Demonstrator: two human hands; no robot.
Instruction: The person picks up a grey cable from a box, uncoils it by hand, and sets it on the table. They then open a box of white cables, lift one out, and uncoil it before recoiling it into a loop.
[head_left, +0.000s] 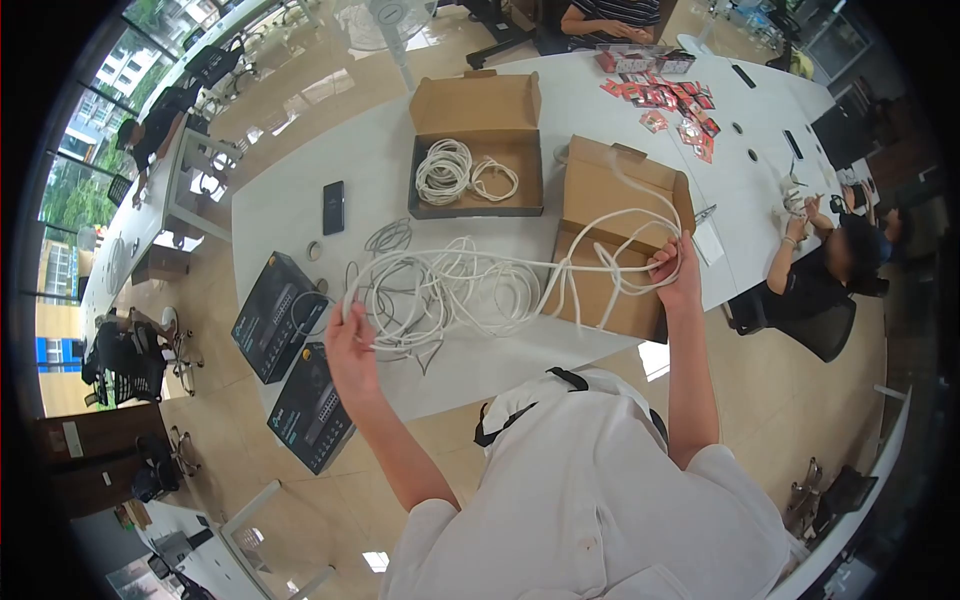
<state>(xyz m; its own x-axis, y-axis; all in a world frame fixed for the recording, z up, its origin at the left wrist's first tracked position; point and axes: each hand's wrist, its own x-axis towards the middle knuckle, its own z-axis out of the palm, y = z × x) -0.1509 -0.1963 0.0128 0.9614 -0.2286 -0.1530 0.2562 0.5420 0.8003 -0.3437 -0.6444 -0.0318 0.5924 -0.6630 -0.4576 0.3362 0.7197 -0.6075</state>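
Note:
A tangle of white cable stretches between my two hands over the table. My left hand is closed around cable at the left end of the tangle. On the other side, my right hand grips white cable loops, raised over an open cardboard box. Several strands hang down across this box. Behind the tangle, another open box holds coiled white cables. A thin grey cable coil lies on the table near the left part of the tangle.
Two dark product boxes stand at the table's left edge. A black phone and a tape roll lie nearby. Red packets are scattered at the far right. A person sits at the right; another sits across.

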